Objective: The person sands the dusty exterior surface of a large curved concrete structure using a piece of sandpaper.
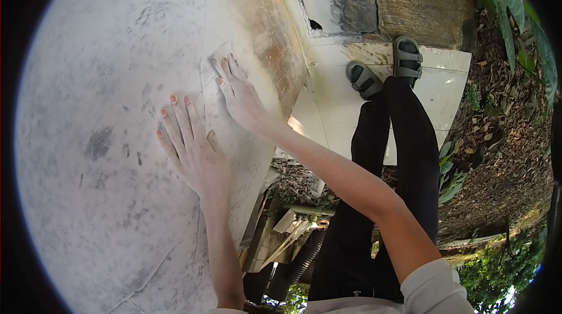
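Note:
A large white, dusty wall-like surface (105,80) with grey patches and thin cracks fills the left side of the view. My left hand (199,159) lies flat on it, palm down, fingers spread and holding nothing. Up and to the right of it, my right hand (243,100) presses a thin grey piece of sandpaper (220,52) against the surface, its fingers over the sheet. Most of the sheet is hidden beneath that hand. White dust coats both hands and forearms.
My sandalled feet (408,56) stand on pale floor tiles (430,100). A stained square cover (336,1) with a small hole lies above them. Dry leaves and plants (486,156) border the right side. Boards and a ribbed hose (307,255) sit below the surface's edge.

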The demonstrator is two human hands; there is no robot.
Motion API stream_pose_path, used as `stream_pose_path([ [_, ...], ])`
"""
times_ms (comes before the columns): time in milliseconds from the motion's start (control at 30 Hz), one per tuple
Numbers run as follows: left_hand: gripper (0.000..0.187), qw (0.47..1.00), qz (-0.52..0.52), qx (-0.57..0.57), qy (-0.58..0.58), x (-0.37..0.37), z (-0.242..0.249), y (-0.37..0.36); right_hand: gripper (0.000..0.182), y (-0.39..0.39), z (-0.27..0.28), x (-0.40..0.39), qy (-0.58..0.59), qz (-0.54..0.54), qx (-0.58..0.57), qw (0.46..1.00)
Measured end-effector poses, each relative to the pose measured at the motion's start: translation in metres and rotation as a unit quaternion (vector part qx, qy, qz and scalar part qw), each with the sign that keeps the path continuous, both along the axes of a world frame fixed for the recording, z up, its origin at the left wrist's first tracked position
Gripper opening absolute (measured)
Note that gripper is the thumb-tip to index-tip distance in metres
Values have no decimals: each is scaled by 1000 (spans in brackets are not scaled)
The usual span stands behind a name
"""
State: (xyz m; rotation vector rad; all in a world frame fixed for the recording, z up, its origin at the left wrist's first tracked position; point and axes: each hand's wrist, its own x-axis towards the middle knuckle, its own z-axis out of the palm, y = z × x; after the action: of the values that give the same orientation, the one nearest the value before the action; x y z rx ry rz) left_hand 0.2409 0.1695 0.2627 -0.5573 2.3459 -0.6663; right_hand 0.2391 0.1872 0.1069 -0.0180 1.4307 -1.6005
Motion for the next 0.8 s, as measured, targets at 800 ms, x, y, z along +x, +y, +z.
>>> stream_pose_path([
  [800,72,996,72,50,-18,-3,6,2,48,22,0,5,9,63,-51,997],
])
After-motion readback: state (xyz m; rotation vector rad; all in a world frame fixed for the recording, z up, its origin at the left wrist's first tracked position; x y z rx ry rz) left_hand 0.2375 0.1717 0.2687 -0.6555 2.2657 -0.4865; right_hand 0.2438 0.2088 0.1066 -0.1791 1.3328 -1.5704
